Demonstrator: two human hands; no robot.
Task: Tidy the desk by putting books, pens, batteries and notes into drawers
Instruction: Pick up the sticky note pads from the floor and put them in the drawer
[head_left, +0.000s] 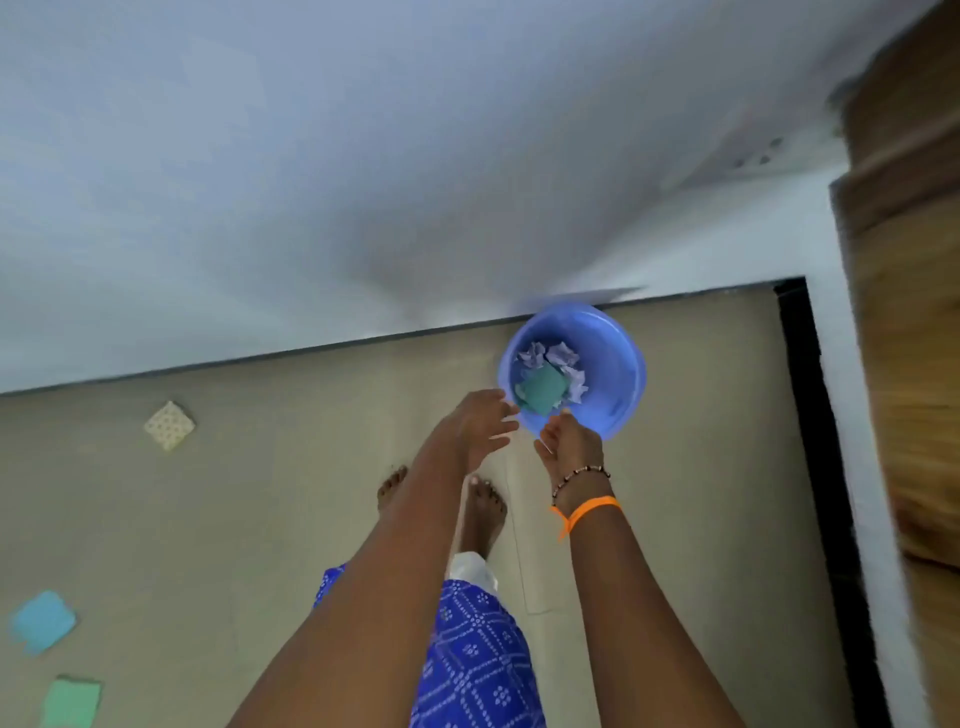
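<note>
Crumpled papers (555, 358) and a green note (543, 391) are already collected in the blue basin (615, 364), probably gripped at its rim by the right hand (570, 446). The left hand (480, 423) is held open beside it, while three notes (169, 424) are left on the floor (260, 493).

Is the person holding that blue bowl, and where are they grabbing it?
Yes. The right hand grips the blue bowl at its near rim. The left hand is open beside the rim, holding nothing.

Glossy blue plastic basin (618, 364), crumpled paper (561, 356) inside; matt beige floor (260, 493); grained wood door (909, 312).
</note>
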